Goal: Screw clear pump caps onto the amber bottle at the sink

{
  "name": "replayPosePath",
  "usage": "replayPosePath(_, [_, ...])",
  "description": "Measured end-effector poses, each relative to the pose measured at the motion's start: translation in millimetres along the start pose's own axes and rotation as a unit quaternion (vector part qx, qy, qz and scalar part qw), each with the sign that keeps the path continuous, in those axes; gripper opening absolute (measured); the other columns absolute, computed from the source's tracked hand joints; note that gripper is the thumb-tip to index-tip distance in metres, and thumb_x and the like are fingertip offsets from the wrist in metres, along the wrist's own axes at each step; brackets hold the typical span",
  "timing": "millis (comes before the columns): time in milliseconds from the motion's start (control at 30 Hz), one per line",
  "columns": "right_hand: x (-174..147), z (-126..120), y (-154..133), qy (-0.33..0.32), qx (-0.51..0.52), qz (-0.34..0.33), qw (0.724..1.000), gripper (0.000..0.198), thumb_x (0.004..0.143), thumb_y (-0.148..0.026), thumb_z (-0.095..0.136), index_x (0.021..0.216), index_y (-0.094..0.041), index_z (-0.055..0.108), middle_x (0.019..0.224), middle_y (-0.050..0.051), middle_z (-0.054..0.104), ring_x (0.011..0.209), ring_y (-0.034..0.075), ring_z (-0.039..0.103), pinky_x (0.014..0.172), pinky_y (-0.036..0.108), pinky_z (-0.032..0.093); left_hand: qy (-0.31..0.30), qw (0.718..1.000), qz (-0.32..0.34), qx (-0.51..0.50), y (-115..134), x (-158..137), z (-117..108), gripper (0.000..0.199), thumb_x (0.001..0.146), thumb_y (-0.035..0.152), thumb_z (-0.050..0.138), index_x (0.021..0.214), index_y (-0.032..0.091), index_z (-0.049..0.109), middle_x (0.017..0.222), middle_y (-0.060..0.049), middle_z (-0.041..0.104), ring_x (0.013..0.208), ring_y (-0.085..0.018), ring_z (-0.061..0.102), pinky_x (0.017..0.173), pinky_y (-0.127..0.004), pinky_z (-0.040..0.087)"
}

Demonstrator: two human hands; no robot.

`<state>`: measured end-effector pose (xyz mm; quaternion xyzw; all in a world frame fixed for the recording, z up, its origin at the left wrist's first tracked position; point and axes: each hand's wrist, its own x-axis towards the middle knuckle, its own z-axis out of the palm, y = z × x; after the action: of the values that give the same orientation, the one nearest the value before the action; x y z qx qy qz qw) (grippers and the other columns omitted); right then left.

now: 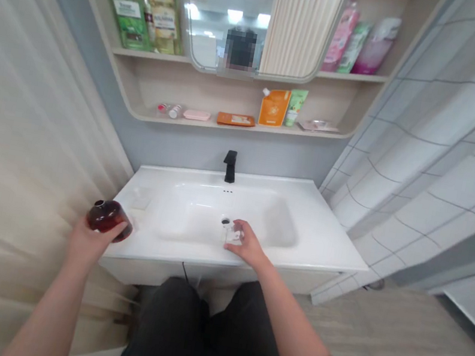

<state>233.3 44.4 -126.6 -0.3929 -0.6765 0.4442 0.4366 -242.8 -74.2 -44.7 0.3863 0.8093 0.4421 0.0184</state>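
My left hand [92, 242] is wrapped round a dark amber bottle [110, 217] at the left end of the white counter. The bottle leans a little, and its narrow neck opening shows with no cap on it. Over the front of the sink basin [284, 222], my right hand [248, 245] pinches a small clear container [233, 236] between thumb and fingers. Its exact kind is hard to make out. Behind it lies the dark drain hole [225, 221]. A clear, flat, squarish thing [142, 198] lies on the counter near the bottle.
A black faucet [230, 166] rises behind the basin. Above, a shelf [183, 123] carries an orange pouch [274, 107], a green tube [295, 107] and small items. Several bottles flank the mirror [228, 12]. A beige curtain [16, 165] hangs at the left, a tiled curtain [406, 151] at the right.
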Motion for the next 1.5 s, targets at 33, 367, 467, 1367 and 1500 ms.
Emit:
replayPosePath(33, [0.3,-0.2,-1.9,0.001,0.004,0.007,1.0,0.081,0.069,-0.042,0.101,0.139,-0.03,0.062,0.135,0.008,0.068,0.122,0.03,0.069,0.099,0.044,0.059,0.006,1.0,0.004,-0.013,8.2,-2.9,-1.9,0.078,0.061,0.062,0.095,0.124,0.022,0.071,0.113,-0.01,0.082,0.11,-0.039,0.079,0.102,-0.055,0.066])
replayPosePath(367, [7.5,-2.0,-4.2,0.032,0.046,0.074,0.996,0.086,0.068,-0.04,0.1,0.144,-0.031,0.061,0.134,0.009,0.069,0.126,0.03,0.071,0.106,0.047,0.062,-0.183,0.949,0.123,-0.227,102.4,-52.8,68.3,0.079,0.064,0.051,0.1,0.131,0.022,0.069,0.124,-0.009,0.082,0.113,-0.032,0.08,0.109,-0.052,0.064])
replayPosePath(467, [14.0,-5.6,-0.9,0.029,0.051,0.098,0.993,0.085,0.067,-0.03,0.095,0.146,-0.032,0.062,0.134,0.008,0.069,0.123,0.029,0.072,0.106,0.048,0.063,-0.223,0.93,0.128,-0.263,119.0,-66.0,111.9,0.073,0.066,0.045,0.099,0.128,0.022,0.069,0.12,-0.008,0.082,0.109,-0.03,0.08,0.106,-0.05,0.064])
replayPosePath(1367, [42.4,-20.2,14.1,0.031,0.0,0.047,0.998,0.085,0.066,-0.032,0.098,0.147,-0.033,0.071,0.145,0.011,0.073,0.136,0.033,0.068,0.107,0.049,0.06,-0.297,0.911,0.245,-0.144,125.2,-88.0,223.2,0.072,0.074,0.021,0.093,0.141,0.024,0.068,0.143,-0.013,0.078,0.132,-0.036,0.076,0.119,-0.055,0.058])
replayPosePath(1500, [43.1,-20.0,14.9,0.033,-0.012,0.05,0.998,0.088,0.066,-0.027,0.097,0.149,-0.034,0.072,0.147,0.01,0.073,0.137,0.033,0.068,0.108,0.049,0.059,-0.291,0.908,0.271,-0.13,125.8,-87.4,223.8,0.072,0.073,0.017,0.091,0.142,0.024,0.07,0.143,-0.014,0.077,0.133,-0.037,0.075,0.121,-0.055,0.057])
